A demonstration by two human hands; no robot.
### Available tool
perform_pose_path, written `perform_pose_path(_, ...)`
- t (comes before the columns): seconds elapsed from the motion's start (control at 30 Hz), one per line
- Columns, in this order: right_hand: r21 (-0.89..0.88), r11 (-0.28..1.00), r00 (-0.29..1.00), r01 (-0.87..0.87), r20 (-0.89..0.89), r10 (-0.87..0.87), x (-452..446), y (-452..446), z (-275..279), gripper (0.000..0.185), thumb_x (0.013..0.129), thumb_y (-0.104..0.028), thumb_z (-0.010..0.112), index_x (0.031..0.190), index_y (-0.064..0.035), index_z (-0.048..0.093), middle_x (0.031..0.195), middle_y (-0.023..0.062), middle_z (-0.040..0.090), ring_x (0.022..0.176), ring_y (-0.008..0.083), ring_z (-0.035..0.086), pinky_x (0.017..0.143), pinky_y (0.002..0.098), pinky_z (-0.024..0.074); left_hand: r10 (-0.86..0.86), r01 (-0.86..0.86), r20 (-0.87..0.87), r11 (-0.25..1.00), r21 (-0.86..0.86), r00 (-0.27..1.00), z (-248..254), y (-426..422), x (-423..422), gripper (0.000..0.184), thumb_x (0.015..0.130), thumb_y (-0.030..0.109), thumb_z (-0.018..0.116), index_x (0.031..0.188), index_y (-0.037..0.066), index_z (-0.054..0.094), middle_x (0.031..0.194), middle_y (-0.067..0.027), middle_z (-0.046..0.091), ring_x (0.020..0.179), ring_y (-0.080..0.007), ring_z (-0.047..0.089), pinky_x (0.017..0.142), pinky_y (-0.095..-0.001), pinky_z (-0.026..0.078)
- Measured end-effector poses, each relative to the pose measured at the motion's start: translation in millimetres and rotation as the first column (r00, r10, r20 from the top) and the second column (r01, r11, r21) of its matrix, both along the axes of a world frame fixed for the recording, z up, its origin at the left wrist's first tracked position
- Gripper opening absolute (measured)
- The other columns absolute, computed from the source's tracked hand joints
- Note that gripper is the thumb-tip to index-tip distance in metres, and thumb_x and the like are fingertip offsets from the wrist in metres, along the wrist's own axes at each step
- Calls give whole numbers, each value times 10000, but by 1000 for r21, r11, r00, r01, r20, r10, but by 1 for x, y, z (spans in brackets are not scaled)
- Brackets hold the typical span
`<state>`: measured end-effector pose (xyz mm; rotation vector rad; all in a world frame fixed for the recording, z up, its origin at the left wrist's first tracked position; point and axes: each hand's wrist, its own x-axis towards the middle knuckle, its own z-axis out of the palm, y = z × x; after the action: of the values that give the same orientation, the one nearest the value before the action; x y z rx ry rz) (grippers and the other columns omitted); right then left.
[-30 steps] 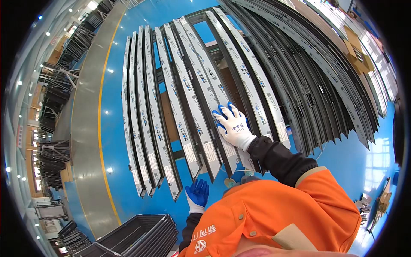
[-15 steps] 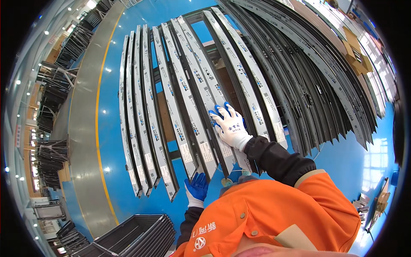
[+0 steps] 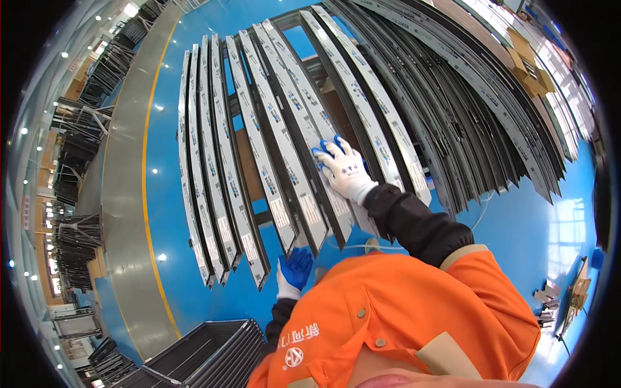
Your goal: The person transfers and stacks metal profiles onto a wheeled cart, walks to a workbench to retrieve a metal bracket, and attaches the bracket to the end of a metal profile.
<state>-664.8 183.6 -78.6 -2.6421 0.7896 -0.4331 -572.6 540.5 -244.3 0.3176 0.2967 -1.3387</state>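
Long grey metal profiles (image 3: 262,145), covered in printed white film, lie side by side on a rack in front of me. My right hand (image 3: 347,171), in a white glove with blue fingertips, rests on a profile (image 3: 304,123) right of the middle. Its fingers are spread and slightly bent. Lower down, my left hand (image 3: 295,270) is just below the angled near ends of the middle profiles, its blue palm facing up and fingers stretched out. Whether those fingertips touch a profile end (image 3: 288,246) I cannot tell.
Many dark profiles (image 3: 440,110) are packed together on the right. A black frame stack (image 3: 204,355) stands at lower left. An open cardboard box (image 3: 527,64) sits at upper right. A thin hose (image 3: 480,216) runs across the blue floor (image 3: 165,239); a yellow line (image 3: 146,174) borders a grey aisle.
The view has shifted slightly, so the profile ends and both hands appear a little higher. My right hand stays on the profile and my left hand remains below the ends, palm up.
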Motion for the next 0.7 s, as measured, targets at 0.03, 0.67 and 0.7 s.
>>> perform_pose_path(0.03, -48, 999, 998, 13, 60, -10, 2, -3, -7, 443, 874, -200, 547, 1314, -143, 533, 1435, 145, 417, 1364, 407, 299, 1068, 541, 309, 23, -19, -66, 998, 57, 998, -12, 2, 11, 639, 944, 530, 479, 1293, -3, 516, 1239, -262, 577, 1147, -392, 557, 1029, -490, 412)
perform_pose_path(0.67, 7, 982, 935, 187, 304, -180, 3, -13, -34, 395, 900, -27, 481, 1274, -106, 578, 1371, 115, 520, 1246, 306, 505, 1079, 341, 388, -79, -30, 235, 903, 429, 969, 113, -39, 0, 680, 963, 483, 506, 1494, 193, 195, 1376, -240, 473, 1248, -388, 486, 1056, -502, 387)
perform_pose_path(0.7, 2, 982, 935, 191, 304, -183, 3, -13, -34, 391, 904, -29, 477, 1274, -108, 580, 1373, 112, 520, 1247, 306, 505, 1084, 340, 385, -88, -21, 244, 911, 412, 966, 115, -40, 0, 702, 958, 491, 512, 1499, 196, 175, 1381, -239, 467, 1253, -386, 481, 1054, -500, 390)
